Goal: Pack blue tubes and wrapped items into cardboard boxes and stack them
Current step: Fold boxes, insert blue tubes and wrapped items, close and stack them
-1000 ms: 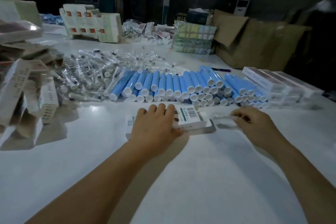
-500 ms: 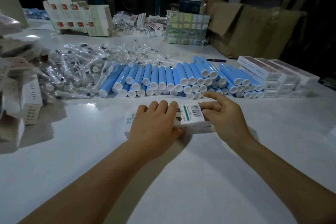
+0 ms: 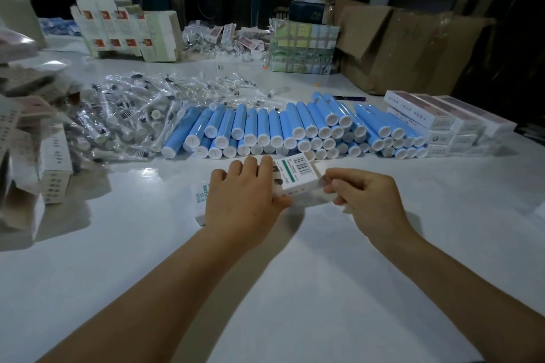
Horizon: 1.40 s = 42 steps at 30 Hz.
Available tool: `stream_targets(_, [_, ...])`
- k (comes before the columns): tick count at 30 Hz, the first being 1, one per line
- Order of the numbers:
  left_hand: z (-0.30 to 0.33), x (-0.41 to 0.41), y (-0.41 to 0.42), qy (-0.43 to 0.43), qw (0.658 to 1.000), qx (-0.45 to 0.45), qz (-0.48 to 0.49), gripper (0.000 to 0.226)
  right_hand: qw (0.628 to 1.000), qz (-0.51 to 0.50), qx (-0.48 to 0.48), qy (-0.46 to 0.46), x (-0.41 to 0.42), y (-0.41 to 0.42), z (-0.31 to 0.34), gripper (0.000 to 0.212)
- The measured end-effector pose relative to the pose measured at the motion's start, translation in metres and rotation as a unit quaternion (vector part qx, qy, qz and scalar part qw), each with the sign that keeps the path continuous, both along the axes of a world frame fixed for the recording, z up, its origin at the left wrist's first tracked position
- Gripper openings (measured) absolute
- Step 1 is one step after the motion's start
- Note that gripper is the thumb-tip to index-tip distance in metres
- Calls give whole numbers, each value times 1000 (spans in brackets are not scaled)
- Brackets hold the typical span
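A long white cardboard box (image 3: 298,177) with a barcode and a green stripe lies on the white table (image 3: 295,289) in front of me. My left hand (image 3: 244,197) presses down on its middle and grips it. My right hand (image 3: 365,197) pinches the box's right end at its flap, fingers closed there. Behind the box lies a row of blue tubes (image 3: 295,130) with white caps, stacked two deep. A heap of clear-wrapped items (image 3: 141,109) spreads to their left. What is inside the box is hidden.
Closed white boxes (image 3: 436,124) are stacked at the right of the tubes. Flat and folded cartons (image 3: 44,150) pile up at the left edge. Upright cartons (image 3: 126,29), a patterned box (image 3: 303,47) and large brown cartons (image 3: 413,47) stand at the back.
My right hand has come in from the right, with the clear wrapped item it held no longer visible, and closed on the box's right end. My left hand has stayed on the box.
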<state>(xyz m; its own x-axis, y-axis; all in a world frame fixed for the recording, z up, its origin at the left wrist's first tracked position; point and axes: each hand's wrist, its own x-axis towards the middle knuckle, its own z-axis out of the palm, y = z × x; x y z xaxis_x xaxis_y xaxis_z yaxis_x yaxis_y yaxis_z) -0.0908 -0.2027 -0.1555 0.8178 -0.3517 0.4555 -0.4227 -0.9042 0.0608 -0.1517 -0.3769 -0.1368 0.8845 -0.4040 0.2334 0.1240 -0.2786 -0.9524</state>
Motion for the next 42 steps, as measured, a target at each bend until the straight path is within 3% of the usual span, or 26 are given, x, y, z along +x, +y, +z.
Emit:
stream_targets(8, [0, -6, -6, -9, 1000, 14, -21, 63, 999, 28, 22, 31, -1, 3, -3, 38])
stream_targets(14, [-2, -10, -8, -21, 998, 31, -47, 63, 996, 35, 29, 71, 5, 1, 0, 61])
stream_targets(22, [-3, -12, -8, -23, 998, 44, -41, 66, 992, 54, 45, 105, 6, -2, 4, 8])
stream_targets(27, [-2, -17, -11, -26, 998, 44, -38, 64, 993, 70, -21, 88, 5, 5, -1, 18])
stream_targets(32, [-3, -17, -11, -31, 998, 39, -30, 63, 989, 82, -96, 72, 5, 6, -5, 12])
stream_targets(35, [-1, -15, -11, -24, 999, 6, -27, 66, 988, -19, -153, 12, 5, 1, -3, 27])
stream_targets(37, [1, -13, -10, -17, 999, -23, -17, 69, 995, -89, -49, -2, 10, -4, 4, 50])
stream_targets(39, [3, -11, -9, -15, 999, -44, -7, 70, 979, -59, 194, 37, 16, -7, 13, 55])
stream_targets(41, [3, -11, -9, -12, 999, -52, -6, 71, 887, 51, 449, 99, 20, -3, 17, 49])
stream_targets(42, [3, -11, -9, -12, 999, -51, -7, 72, 850, 98, 504, 119, 20, 2, 19, 49])
